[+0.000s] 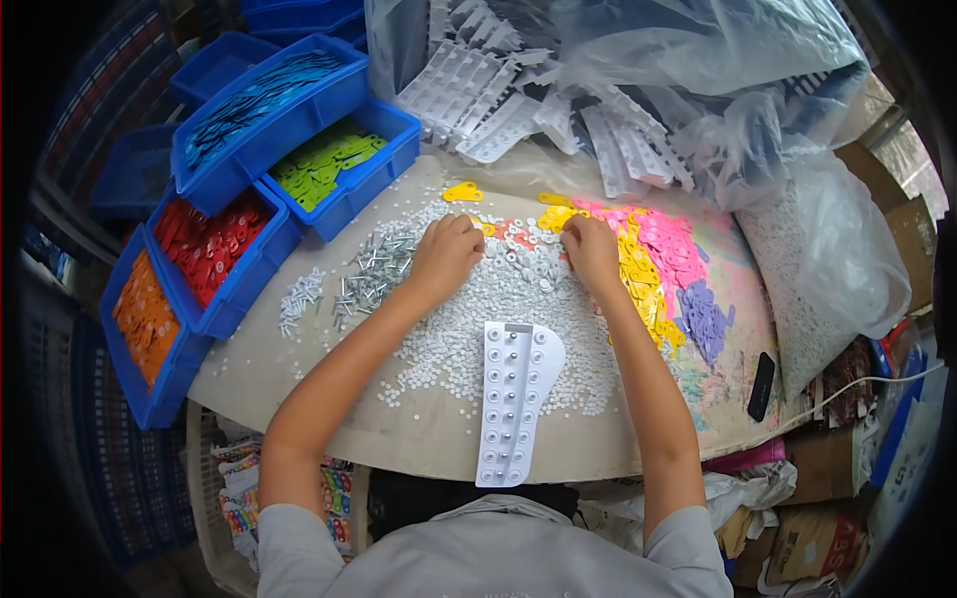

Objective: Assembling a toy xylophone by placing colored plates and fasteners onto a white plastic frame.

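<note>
My left hand [449,253] is at the far side of a heap of small white plastic rings [488,329], its fingers curled together. Whatever those fingertips hold, if anything, is too small to make out. Across from it, my right hand [592,251] is closed in a pinch beside yellow flat pieces [554,217]; what lies between its fingers is hidden. A few orange pieces [520,235] lie between the hands. Close to my body, a white plastic part [510,404] lies on the table, with round white rings along its sides and metal pins down its middle channel.
Metal pins [379,267] are piled left of my left hand. Yellow [640,279], pink [660,242] and purple pieces [704,321] lie at the right. Blue bins [344,204] line the left. White mouldings [469,90] and a plastic bag [827,239] stand behind. A black object [762,388] lies near the right edge.
</note>
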Demonstrator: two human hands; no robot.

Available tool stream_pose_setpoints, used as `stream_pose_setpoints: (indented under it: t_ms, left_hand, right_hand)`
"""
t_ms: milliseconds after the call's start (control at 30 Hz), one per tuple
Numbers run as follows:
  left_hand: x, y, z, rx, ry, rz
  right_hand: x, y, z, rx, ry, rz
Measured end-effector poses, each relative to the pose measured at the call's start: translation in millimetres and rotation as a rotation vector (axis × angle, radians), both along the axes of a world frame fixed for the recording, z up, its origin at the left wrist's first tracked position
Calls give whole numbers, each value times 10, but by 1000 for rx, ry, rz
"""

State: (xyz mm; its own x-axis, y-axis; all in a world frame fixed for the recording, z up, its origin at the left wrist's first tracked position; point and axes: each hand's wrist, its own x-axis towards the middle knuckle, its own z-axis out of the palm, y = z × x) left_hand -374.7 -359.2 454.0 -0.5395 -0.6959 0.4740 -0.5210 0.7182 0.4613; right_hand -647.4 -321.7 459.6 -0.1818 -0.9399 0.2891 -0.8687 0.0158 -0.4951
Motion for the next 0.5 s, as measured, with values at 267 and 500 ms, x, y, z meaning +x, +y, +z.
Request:
stream_pose_setpoints:
  t_ms: [267,500]
  left_hand:
    - [178,596,427,484,259,39]
    - [327,1129,275,497,239,-331]
  right_hand:
    - [86,120,64,-31,-71,-25]
    - [456,1242,580,66,-297,251]
